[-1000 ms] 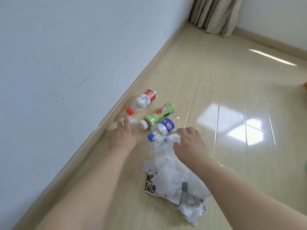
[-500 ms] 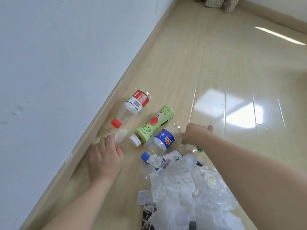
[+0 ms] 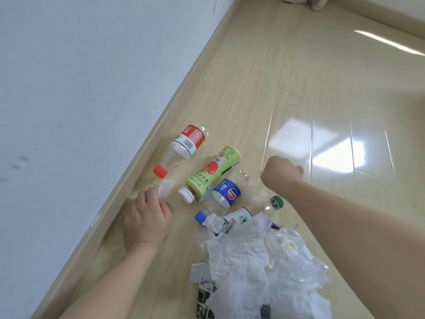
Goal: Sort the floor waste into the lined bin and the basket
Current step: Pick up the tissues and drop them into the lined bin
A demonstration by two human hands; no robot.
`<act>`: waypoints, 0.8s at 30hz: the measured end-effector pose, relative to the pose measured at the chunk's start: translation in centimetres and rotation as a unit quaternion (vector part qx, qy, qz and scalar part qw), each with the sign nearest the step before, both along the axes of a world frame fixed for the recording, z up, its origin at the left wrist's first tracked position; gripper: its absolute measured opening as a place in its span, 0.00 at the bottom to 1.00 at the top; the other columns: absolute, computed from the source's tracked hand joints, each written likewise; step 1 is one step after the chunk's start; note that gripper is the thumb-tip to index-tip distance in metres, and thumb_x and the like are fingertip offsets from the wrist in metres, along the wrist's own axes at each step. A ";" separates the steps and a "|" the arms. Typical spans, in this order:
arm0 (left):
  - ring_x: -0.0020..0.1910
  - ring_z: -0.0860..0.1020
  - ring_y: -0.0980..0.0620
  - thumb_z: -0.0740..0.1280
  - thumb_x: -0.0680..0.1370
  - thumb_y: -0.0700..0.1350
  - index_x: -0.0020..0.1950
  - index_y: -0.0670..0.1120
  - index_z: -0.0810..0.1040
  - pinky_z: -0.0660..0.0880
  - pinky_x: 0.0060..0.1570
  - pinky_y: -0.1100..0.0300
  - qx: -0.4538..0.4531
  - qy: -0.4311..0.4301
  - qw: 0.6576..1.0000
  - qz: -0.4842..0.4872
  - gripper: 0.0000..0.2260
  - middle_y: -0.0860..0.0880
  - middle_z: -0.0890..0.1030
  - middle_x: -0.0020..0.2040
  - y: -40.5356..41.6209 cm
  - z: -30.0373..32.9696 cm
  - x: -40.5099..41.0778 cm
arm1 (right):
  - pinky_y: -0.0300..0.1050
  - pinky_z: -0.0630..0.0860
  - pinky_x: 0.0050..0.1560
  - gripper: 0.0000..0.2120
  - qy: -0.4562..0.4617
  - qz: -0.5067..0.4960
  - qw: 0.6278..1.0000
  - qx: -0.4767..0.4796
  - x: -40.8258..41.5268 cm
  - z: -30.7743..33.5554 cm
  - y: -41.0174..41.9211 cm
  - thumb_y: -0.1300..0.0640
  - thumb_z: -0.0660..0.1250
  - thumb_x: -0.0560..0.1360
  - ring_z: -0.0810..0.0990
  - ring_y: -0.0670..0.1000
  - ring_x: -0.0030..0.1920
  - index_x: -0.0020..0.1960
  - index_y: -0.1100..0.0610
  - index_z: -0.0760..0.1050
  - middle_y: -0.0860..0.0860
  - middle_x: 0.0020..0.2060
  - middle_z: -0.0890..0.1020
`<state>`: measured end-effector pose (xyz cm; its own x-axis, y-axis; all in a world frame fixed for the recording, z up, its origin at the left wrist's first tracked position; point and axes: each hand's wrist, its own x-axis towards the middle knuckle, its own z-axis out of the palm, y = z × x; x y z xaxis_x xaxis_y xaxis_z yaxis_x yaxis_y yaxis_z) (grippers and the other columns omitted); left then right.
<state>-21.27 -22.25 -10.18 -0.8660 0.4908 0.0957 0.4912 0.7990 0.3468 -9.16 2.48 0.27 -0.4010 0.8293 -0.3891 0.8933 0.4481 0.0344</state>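
Floor waste, near the skirting: left hand (image 3: 147, 217) pinches a small clear scrap (image 3: 166, 188); right hand (image 3: 281, 173), at 1 o'clock of the pile, curls around a crushed clear bottle (image 3: 250, 187), grip partly hidden. Red-capped bottle (image 3: 184, 148) and green bottle (image 3: 213, 173) lie at 11 o'clock of the tissue heap (image 3: 264, 272). Risk: round bottles may roll off if nudged.
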 end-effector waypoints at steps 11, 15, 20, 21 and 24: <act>0.36 0.77 0.37 0.63 0.75 0.38 0.46 0.38 0.76 0.64 0.32 0.53 0.015 -0.029 0.999 -0.005 0.04 0.38 0.79 0.39 -1.7 1.1 1.9 | 0.40 0.66 0.31 0.09 0.210 -0.012 0.978 0.008 5.1 6.9 -6.9 0.65 0.56 0.74 0.76 0.54 0.40 0.47 0.57 0.74 0.47 0.38 0.76; 0.35 0.69 0.42 0.59 0.77 0.42 0.40 0.42 0.69 0.62 0.32 0.56 0.067 -0.179 0.981 0.042 0.07 0.44 0.74 0.35 -4.7 3.2 6.2 | 0.39 0.68 0.30 0.08 0.269 -0.015 0.962 -0.041 8.8 9.1 -9.9 0.63 0.58 0.76 0.77 0.53 0.38 0.44 0.56 0.75 0.52 0.42 0.80; 0.33 0.68 0.46 0.58 0.76 0.41 0.36 0.41 0.68 0.62 0.30 0.56 0.144 -0.258 0.955 -0.038 0.09 0.46 0.73 0.32 -3.7 11.3 10.9 | 0.40 0.75 0.33 0.08 0.314 -0.072 0.941 -0.104 15.7 12.7 -12.7 0.60 0.61 0.77 0.81 0.51 0.34 0.45 0.58 0.78 0.53 0.38 0.83; 0.32 0.67 0.48 0.58 0.77 0.40 0.36 0.41 0.67 0.62 0.30 0.56 0.149 -0.275 0.947 -0.072 0.09 0.47 0.72 0.32 -2.8 13.2 12.0 | 0.37 0.73 0.29 0.08 0.324 -0.084 0.935 -0.117 17.0 13.5 -12.8 0.59 0.62 0.78 0.80 0.49 0.31 0.44 0.58 0.79 0.53 0.36 0.84; 0.32 0.63 0.49 0.57 0.77 0.41 0.35 0.44 0.64 0.61 0.32 0.57 0.146 -0.298 0.927 -0.177 0.10 0.48 0.68 0.32 0.8 19.2 17.3 | 0.34 0.69 0.27 0.14 0.365 -0.103 0.918 -0.118 22.6 16.9 -12.4 0.52 0.65 0.77 0.77 0.46 0.26 0.37 0.58 0.78 0.50 0.31 0.83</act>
<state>-4.02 -21.46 8.99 -0.5976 0.7824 -0.1751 0.3563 0.4547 0.8163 13.40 -9.89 17.16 -0.4698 0.8444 -0.2575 0.7067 0.1850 -0.6829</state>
